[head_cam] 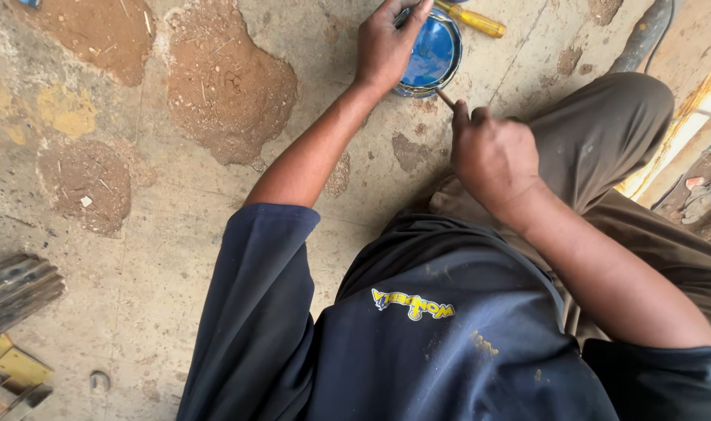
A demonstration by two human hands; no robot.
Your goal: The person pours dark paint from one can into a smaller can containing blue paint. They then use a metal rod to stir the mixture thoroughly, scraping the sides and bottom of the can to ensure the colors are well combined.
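While the left hand (pixel 384 47) grips the rim of a small round tin of blue paint (pixel 431 54) on the concrete floor (pixel 160 234), its fingers curl over the tin's edge. Just beside the tin, the right hand (pixel 492 152) closes its fingers tightly around a thin stick (pixel 446 98). A yellow-handled tool (pixel 474 19) lies just beyond the tin.

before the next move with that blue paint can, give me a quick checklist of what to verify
1. Left hand steadies the paint can at its rim: ok.
2. Right hand grips the thin stick: ok.
3. Stick tip reaches the can: cannot tell, it ends at the rim's edge.
4. Can sits flat on the concrete floor: ok.
5. Yellow-handled tool lies clear of the can: not ok, it lies right against the far side.
6. Paint level inside: cannot tell.
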